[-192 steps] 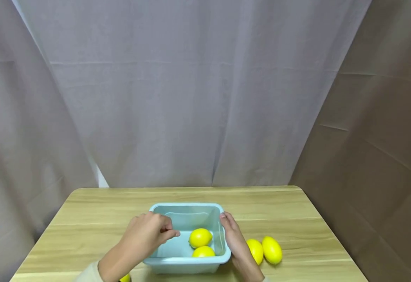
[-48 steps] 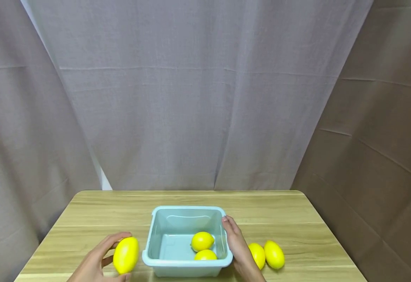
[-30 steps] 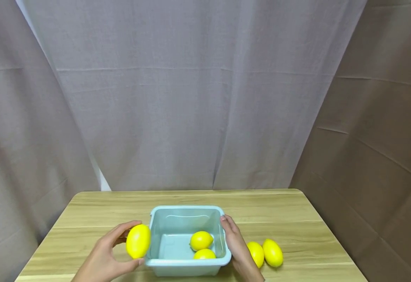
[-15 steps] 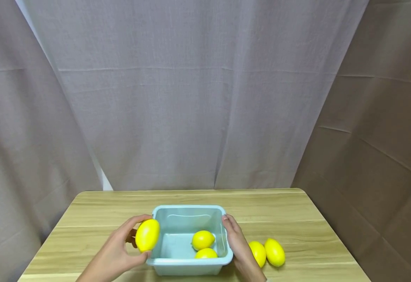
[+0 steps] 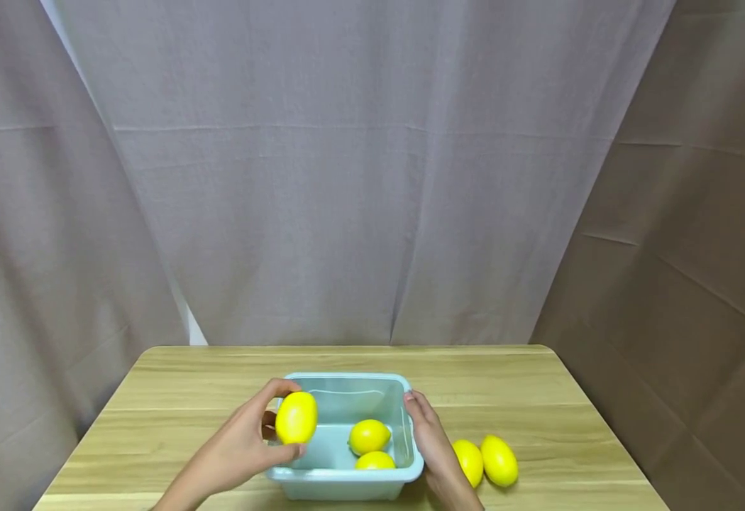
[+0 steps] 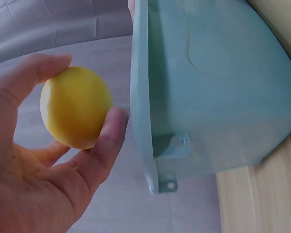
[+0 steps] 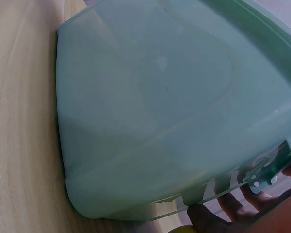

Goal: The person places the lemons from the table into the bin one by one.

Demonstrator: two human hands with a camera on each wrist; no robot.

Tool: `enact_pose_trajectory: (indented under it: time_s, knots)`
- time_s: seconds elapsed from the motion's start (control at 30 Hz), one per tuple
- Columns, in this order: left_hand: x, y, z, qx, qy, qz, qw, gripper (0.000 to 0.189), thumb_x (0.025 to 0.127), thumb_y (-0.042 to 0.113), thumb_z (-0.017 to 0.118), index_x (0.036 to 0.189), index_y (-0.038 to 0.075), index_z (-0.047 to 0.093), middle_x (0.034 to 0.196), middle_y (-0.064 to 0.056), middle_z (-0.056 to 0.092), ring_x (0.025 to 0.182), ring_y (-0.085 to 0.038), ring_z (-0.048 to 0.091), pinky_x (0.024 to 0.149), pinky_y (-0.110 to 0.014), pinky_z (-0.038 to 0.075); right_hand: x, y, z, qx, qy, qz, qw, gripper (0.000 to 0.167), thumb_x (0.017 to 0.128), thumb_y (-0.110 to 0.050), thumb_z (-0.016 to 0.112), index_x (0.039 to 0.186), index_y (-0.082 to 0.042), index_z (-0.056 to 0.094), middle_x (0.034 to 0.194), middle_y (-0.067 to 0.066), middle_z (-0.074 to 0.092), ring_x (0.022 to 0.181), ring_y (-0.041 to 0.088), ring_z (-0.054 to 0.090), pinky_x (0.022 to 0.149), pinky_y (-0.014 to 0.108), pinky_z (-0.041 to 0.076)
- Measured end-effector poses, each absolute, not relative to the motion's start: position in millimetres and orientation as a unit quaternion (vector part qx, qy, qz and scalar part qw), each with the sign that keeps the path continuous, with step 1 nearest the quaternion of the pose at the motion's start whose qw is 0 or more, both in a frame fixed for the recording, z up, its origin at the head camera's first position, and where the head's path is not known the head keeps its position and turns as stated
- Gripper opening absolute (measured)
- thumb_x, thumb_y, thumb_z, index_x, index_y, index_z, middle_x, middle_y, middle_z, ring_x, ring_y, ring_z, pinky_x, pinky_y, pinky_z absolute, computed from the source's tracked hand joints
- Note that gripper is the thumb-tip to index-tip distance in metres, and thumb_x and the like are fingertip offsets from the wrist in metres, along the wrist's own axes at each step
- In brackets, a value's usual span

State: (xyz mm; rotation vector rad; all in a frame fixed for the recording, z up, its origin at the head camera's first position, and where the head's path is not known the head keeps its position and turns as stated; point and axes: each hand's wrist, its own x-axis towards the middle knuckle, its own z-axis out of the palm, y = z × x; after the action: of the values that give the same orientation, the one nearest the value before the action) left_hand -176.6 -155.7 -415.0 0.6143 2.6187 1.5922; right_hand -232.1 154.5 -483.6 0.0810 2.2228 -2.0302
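In the head view my left hand (image 5: 241,447) pinches a yellow lemon (image 5: 296,418) between thumb and fingers, above the left rim of a pale blue plastic bin (image 5: 340,477). The left wrist view shows the same lemon (image 6: 76,108) at the fingertips, apart from the bin's wall (image 6: 223,111). On the bin's right side my right hand (image 5: 433,446) grips the rim, thumb on top; its other fingers lie against the outer wall in the right wrist view. Inside the bin, toward its right, lie two lemons, one whole in view (image 5: 369,436) and one partly hidden by the front rim (image 5: 375,460).
Two more lemons rest on the wooden table (image 5: 187,411) right of the bin: one partly behind my right wrist (image 5: 468,463), the other beside it (image 5: 499,460). Grey curtains (image 5: 296,213) hang behind the table, and a brown one (image 5: 679,284) along the right.
My left hand, empty over the bin earliest, picks up a lemon on the left and carries it rightward and up to the bin's left rim. The right hand stays on the bin.
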Motion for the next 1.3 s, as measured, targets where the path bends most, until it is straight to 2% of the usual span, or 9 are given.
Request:
enact_pose_trajectory:
  time_s: [0.23, 0.47, 0.6, 0.73, 0.93, 1.03, 1.17, 1.3]
  knots:
    - [-187.5, -148.6, -417.8, 0.210, 0.818, 0.534, 0.034, 0.058, 0.090, 0.022, 0.086, 0.137, 0.014, 0.052, 0.137, -0.014, 0.056, 0.091, -0.021, 0.069, 0.081, -0.026, 0.060, -232.8, 154.6, -483.4, 0.035, 0.743, -0.666, 0.060, 0.066, 0.113, -0.051, 0.036, 0.157, -0.003, 0.038, 0.159, 0.026, 0.041, 0.145, 0.045, 0.038, 0.122, 0.068, 0.025]
    - [-196.1, -141.2, -420.7, 0.231, 0.827, 0.511, 0.044, 0.061, 0.085, 0.019, 0.089, 0.137, 0.012, 0.057, 0.113, -0.007, 0.065, 0.092, -0.022, 0.066, 0.074, -0.027, 0.060, -231.8, 154.0, -483.9, 0.037, 0.736, -0.674, 0.059, 0.068, 0.113, -0.052, 0.038, 0.159, -0.002, 0.035, 0.161, 0.027, 0.037, 0.147, 0.045, 0.036, 0.123, 0.068, 0.024]
    - [-200.9, -137.2, -422.6, 0.248, 0.836, 0.489, 0.036, 0.059, 0.082, 0.016, 0.090, 0.133, 0.016, 0.061, 0.115, -0.004, 0.066, 0.094, -0.022, 0.066, 0.075, -0.028, 0.060, -232.4, 154.1, -484.5, 0.043, 0.737, -0.672, 0.061, 0.069, 0.113, -0.053, 0.038, 0.159, -0.002, 0.035, 0.162, 0.027, 0.036, 0.148, 0.046, 0.034, 0.123, 0.068, 0.023]
    - [-204.3, -133.3, -423.9, 0.249, 0.843, 0.476, 0.037, 0.060, 0.078, 0.016, 0.092, 0.132, 0.015, 0.063, 0.114, -0.003, 0.068, 0.095, -0.023, 0.066, 0.075, -0.028, 0.059, -233.3, 154.5, -485.7, 0.045, 0.739, -0.669, 0.064, 0.071, 0.113, -0.054, 0.037, 0.161, -0.002, 0.033, 0.163, 0.028, 0.034, 0.149, 0.048, 0.033, 0.123, 0.069, 0.023]
    - [-206.3, -125.0, -423.5, 0.239, 0.863, 0.443, 0.036, 0.063, 0.076, 0.026, 0.094, 0.130, 0.010, 0.065, 0.103, 0.001, 0.071, 0.093, -0.018, 0.066, 0.072, -0.026, 0.057, -234.7, 154.3, -485.8, 0.047, 0.739, -0.668, 0.071, 0.071, 0.113, -0.053, 0.036, 0.162, -0.002, 0.031, 0.165, 0.028, 0.031, 0.150, 0.048, 0.032, 0.123, 0.070, 0.022]
    - [-206.0, -120.3, -423.9, 0.235, 0.874, 0.423, 0.043, 0.063, 0.076, 0.031, 0.094, 0.129, 0.012, 0.066, 0.101, 0.003, 0.071, 0.092, -0.015, 0.065, 0.070, -0.027, 0.055, -234.7, 154.2, -485.8, 0.045, 0.737, -0.671, 0.072, 0.070, 0.113, -0.053, 0.035, 0.162, -0.002, 0.030, 0.166, 0.028, 0.030, 0.151, 0.049, 0.030, 0.123, 0.070, 0.021]
    - [-205.2, -115.0, -424.9, 0.232, 0.887, 0.398, 0.047, 0.062, 0.075, 0.031, 0.094, 0.128, 0.016, 0.066, 0.103, 0.002, 0.071, 0.091, -0.014, 0.065, 0.069, -0.029, 0.055, -233.6, 153.9, -485.5, 0.042, 0.737, -0.671, 0.070, 0.071, 0.113, -0.053, 0.035, 0.162, -0.002, 0.031, 0.165, 0.028, 0.031, 0.150, 0.048, 0.032, 0.123, 0.069, 0.022]
    - [-205.2, -111.3, -424.5, 0.222, 0.896, 0.381, 0.043, 0.061, 0.074, 0.024, 0.092, 0.128, 0.015, 0.065, 0.105, -0.002, 0.070, 0.086, -0.014, 0.063, 0.068, -0.031, 0.053, -232.6, 153.5, -483.6, 0.038, 0.737, -0.672, 0.063, 0.072, 0.113, -0.053, 0.037, 0.162, -0.001, 0.029, 0.164, 0.029, 0.032, 0.149, 0.047, 0.033, 0.123, 0.068, 0.023]
